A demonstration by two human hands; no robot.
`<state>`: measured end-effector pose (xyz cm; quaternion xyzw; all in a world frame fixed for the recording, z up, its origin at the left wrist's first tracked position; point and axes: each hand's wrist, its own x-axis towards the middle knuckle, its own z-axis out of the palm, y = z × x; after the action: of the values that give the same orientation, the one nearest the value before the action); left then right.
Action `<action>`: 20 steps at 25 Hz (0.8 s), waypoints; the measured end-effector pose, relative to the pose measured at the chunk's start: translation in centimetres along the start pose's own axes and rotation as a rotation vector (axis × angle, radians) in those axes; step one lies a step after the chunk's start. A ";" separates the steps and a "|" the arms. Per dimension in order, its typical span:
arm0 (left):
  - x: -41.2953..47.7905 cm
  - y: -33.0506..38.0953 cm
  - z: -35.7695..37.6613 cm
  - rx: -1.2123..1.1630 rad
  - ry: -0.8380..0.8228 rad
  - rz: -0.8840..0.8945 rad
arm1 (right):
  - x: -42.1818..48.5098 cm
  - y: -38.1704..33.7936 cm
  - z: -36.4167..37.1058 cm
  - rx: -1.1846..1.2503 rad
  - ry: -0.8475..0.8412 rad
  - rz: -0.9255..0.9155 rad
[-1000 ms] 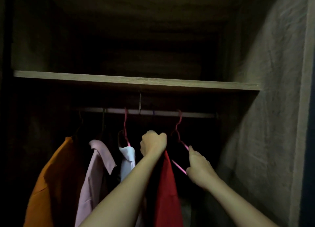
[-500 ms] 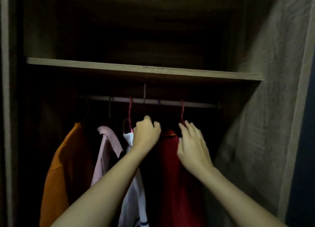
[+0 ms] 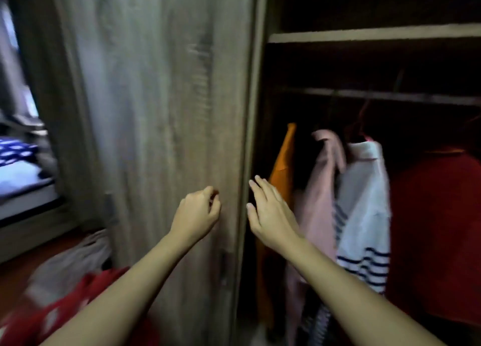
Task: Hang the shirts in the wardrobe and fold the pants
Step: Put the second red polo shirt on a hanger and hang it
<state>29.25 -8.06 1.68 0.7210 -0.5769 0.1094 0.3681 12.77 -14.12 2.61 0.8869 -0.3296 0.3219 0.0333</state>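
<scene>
Inside the open wardrobe, several shirts hang from the rail (image 3: pixel 385 96): an orange shirt (image 3: pixel 282 163), a pink shirt (image 3: pixel 322 189), a white shirt with navy stripes (image 3: pixel 364 202) and a red shirt (image 3: pixel 437 228). My left hand (image 3: pixel 196 213) hovers in front of the wooden wardrobe door (image 3: pixel 161 111), fingers loosely curled, holding nothing. My right hand (image 3: pixel 268 213) is beside it at the door's edge, fingers straight and empty. The frame is blurred by motion.
A shelf (image 3: pixel 372 34) spans the wardrobe above the rail. At the lower left lie a red patterned cloth (image 3: pixel 52 317) and a pale garment (image 3: pixel 70 262) on the floor. A bed with blue-and-white bedding (image 3: pixel 15 163) stands at the far left.
My view has swung left from the rail to the wardrobe door. Both hands have left the red shirt and its hanger and dropped lower, empty, near the door's edge.
</scene>
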 end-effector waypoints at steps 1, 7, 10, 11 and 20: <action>-1.8 -3.7 -0.8 0.054 -0.036 -0.032 | 0.4 -2.2 1.9 0.019 -0.044 -0.030; -13.5 -24.1 -8.3 0.257 -0.232 -0.332 | 2.5 -15.4 12.8 0.180 -0.287 -0.224; -19.1 -31.3 -10.9 0.356 -0.282 -0.548 | 2.3 -21.2 18.1 0.242 -0.428 -0.221; -20.6 -33.0 -11.2 0.396 -0.307 -0.593 | 2.1 -22.7 19.7 0.261 -0.480 -0.200; -25.8 -36.0 -10.9 0.444 -0.357 -0.601 | -1.1 -29.5 31.1 0.216 -0.856 -0.013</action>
<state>56.97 20.80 -20.19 0.9268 -0.3580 -0.0079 0.1133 47.08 1.05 -18.06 0.9408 -0.2726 -0.0421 -0.1971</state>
